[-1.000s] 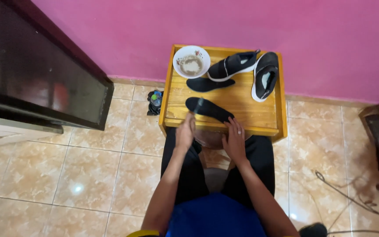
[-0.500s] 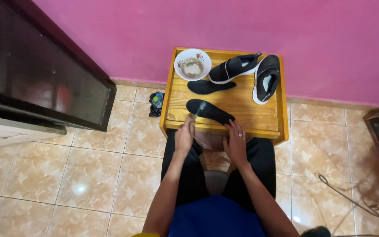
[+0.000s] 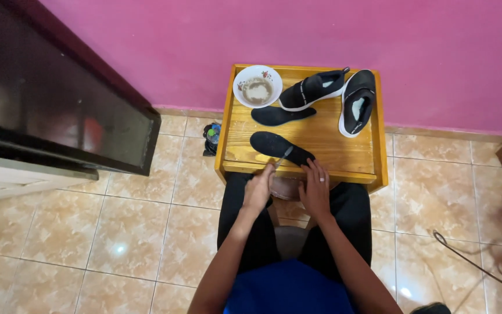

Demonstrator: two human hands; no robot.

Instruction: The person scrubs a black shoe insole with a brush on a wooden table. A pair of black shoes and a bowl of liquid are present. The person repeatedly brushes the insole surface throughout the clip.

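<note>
Head view: a thin tool (image 3: 284,156) is pinched in the left hand (image 3: 258,189) against the insole (image 3: 281,149), pressed flat by the right hand (image 3: 315,187) at the tabletop's (image 3: 321,136) near edge; fingers could be nicked if it slips.

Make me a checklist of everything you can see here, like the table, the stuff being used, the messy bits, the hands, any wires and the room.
Surface: small wooden table with raised edges, against the wall.
Job's things: near insole lying flat at the table's front; thin tool resting on it.
Clutter: second insole, two black shoes, white bowl with pale contents, small object on the floor.
Grippers: left hand holds the tool; right hand rests at the insole's end.
Cables: dark cable on the floor, right side.
Surroundings: pink wall, beige floor tiles, dark cabinet to the left.
</note>
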